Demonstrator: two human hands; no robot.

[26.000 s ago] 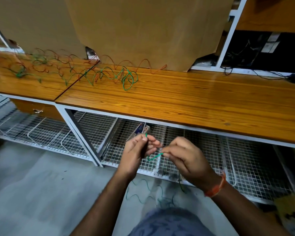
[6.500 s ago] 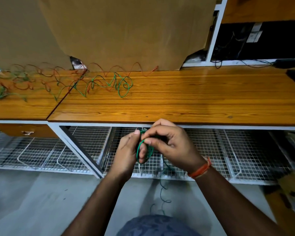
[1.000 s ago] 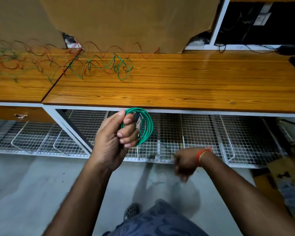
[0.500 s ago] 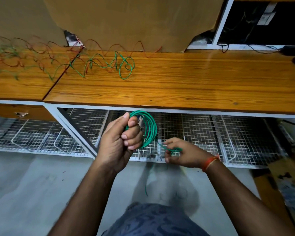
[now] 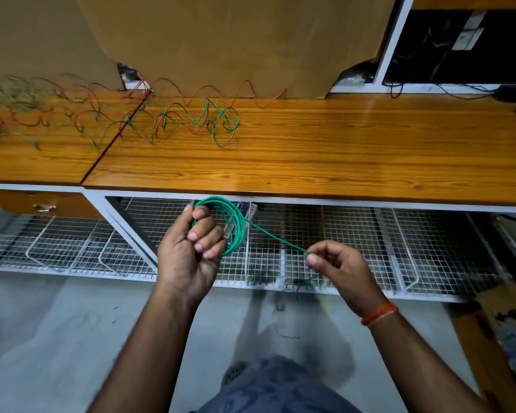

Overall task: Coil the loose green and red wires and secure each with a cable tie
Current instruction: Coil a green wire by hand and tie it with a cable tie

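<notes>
L hand (image 5: 191, 251) clenches the green coil (image 5: 236, 225), held in air below the tabletop (image 5: 310, 162) front edge. Free strand (image 5: 274, 238) runs down-right from coil to R hand (image 5: 337, 263), pinching it. R is nearer the tail, so prob R wraps next.

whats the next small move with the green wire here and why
Probably bring the right hand up and over to lay one more loop onto the coil that the left hand grips. The right hand pinches a taut strand running from the coil, and loose wire tail hangs below it, so winding looks unfinished and no tie shows.
</notes>
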